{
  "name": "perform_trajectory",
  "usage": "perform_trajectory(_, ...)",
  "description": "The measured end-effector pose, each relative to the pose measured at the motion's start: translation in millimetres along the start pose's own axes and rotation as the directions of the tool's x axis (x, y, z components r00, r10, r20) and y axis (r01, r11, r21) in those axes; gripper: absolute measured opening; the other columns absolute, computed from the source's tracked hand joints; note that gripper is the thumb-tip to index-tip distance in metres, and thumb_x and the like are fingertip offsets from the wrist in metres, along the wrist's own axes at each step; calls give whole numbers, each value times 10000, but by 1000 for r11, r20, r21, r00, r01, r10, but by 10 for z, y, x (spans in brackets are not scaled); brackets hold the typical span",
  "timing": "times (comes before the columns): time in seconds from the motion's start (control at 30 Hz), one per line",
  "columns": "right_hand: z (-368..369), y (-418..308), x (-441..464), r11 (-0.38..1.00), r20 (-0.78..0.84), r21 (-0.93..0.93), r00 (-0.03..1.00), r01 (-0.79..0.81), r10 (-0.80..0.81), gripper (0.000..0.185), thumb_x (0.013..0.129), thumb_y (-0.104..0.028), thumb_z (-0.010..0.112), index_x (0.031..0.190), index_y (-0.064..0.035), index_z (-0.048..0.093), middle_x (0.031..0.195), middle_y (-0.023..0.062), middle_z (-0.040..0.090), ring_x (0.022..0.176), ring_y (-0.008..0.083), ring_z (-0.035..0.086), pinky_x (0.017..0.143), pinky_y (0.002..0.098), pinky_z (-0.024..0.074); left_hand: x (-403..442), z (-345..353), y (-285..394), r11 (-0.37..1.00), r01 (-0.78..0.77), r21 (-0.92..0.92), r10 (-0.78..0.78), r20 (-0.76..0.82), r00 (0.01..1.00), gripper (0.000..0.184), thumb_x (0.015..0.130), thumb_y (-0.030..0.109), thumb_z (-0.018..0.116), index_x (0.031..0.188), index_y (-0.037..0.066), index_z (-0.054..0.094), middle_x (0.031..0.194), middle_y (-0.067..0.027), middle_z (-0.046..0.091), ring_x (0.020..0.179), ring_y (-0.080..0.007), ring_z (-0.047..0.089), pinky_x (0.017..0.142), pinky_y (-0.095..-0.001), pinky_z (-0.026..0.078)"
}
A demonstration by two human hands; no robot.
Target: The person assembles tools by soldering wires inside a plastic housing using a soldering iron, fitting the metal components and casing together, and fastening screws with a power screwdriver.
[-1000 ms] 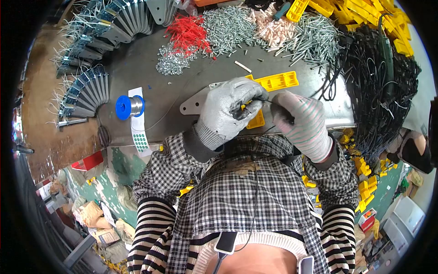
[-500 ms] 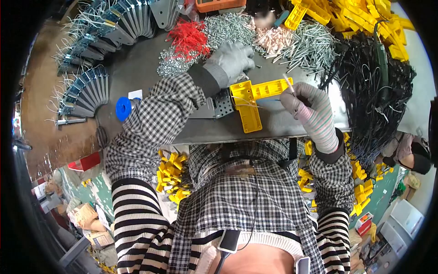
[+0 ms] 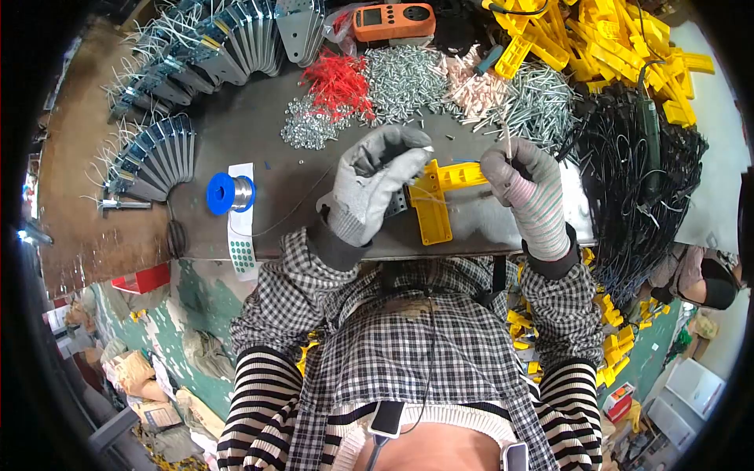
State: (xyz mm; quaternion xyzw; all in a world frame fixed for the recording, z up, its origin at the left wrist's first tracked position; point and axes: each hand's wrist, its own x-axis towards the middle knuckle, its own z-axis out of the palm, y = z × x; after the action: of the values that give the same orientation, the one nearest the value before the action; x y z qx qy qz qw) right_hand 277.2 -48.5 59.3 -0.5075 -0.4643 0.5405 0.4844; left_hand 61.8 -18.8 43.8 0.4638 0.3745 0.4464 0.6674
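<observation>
My left hand [image 3: 377,177], in a grey glove, is raised over the metal bracket; its fingers are curled around something small at the fingertips that I cannot make out. My right hand [image 3: 528,184], in a striped glove, pinches a thin pale stick-like piece [image 3: 507,144] that points up. Between the hands a yellow plastic part [image 3: 430,213] lies on the table, its arm reaching towards my right hand. A perforated metal plate [image 3: 397,204] meets its left side, partly hidden by my left hand. Thin pale wires cross the yellow part.
Piles of clear nuts [image 3: 308,125], red pieces [image 3: 339,82], screws [image 3: 404,78] and pale sleeves [image 3: 473,86] lie beyond. Black cables [image 3: 620,169] and yellow parts [image 3: 620,47] are at right. A blue solder spool [image 3: 222,194], metal brackets [image 3: 157,161] and an orange meter [image 3: 394,21] stand around.
Half a second ago my left hand was by the screw pile; it has come back towards me, beside the yellow part. My right hand still holds the pale piece, now more upright.
</observation>
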Motion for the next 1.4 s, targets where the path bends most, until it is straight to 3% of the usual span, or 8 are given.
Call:
perform_trajectory(0.17, 160, -90, -143, 987, -3, -162, 1000, -8, 8, 109, 833, -76, 689, 897, -18, 623, 704, -18, 584, 638, 77, 561, 602, 241, 456, -53, 157, -41, 992, -96, 77, 93, 39, 995, 150, 898, 29, 623, 1044, -1, 633, 961, -23, 654, 882, -95, 617, 809, -244, 501)
perform_trajectory(0.2, 192, -81, -167, 902, 8, -410, 990, 132, -141, 110, 815, -64, 689, 890, -23, 620, 702, 35, 595, 629, 157, 589, 600, 278, 472, -2, 106, -61, 818, -403, 410, 350, 200, 915, 138, 882, 14, 638, 1018, -11, 642, 952, -31, 659, 886, -100, 620, 798, -243, 505)
perform_trajectory(0.23, 211, -70, -194, 738, 57, -626, 959, 250, -277, 115, 796, -53, 689, 883, -27, 617, 701, 88, 606, 621, 238, 617, 598, 316, 488, 37, 45, -21, 276, -711, 646, 534, 512, 673, 137, 870, 11, 652, 1004, -18, 646, 952, -41, 663, 902, -102, 622, 802, -243, 508)
perform_trajectory(0.33, 223, -61, -220, 693, 40, -671, 946, 264, -321, 130, 774, -60, 709, 861, -30, 617, 693, 111, 589, 619, 276, 610, 570, 342, 481, -34, 95, -42, 103, -630, 770, 391, 551, 737, 144, 874, 34, 662, 1010, -9, 645, 956, -34, 666, 913, -104, 627, 811, -246, 517)
perform_trajectory(0.4, 167, -56, -222, 772, -58, -617, 970, 150, -235, 118, 788, -68, 714, 860, -13, 638, 672, 102, 577, 590, 191, 586, 553, 305, 463, -47, 89, -117, 994, -64, 84, 62, 28, 998, 146, 883, 66, 665, 1015, 8, 643, 973, -23, 662, 914, -102, 631, 825, -247, 522)
perform_trajectory(0.73, 171, -39, -309, 946, -137, -274, 967, 173, -216, 109, 822, -20, 695, 921, 9, 661, 773, 38, 656, 686, 72, 602, 618, 235, 490, -133, 128, -81, 970, 107, -219, -70, 172, 983, 134, 913, 78, 628, 1038, 31, 623, 957, -21, 657, 864, -82, 611, 801, -230, 500)
perform_trajectory(1.3, 171, 21, -309, 501, 140, -700, 786, 509, -602, 213, 713, -7, 746, 890, -71, 646, 719, 67, 594, 565, 186, 597, 508, 288, 470, -120, 88, -134, 937, 251, -244, -193, 238, 952, 158, 916, 112, 590, 1040, 16, 605, 944, -45, 656, 838, -103, 616, 757, -237, 492)
perform_trajectory(1.4, 218, 23, -314, 623, 73, -655, 856, 428, -511, 188, 736, -27, 751, 887, -64, 645, 736, 71, 607, 599, 207, 610, 538, 309, 477, -129, 87, -131, 962, 190, -198, -138, 249, 959, 177, 887, 74, 630, 1052, 13, 611, 956, -48, 658, 857, -109, 625, 776, -246, 505)
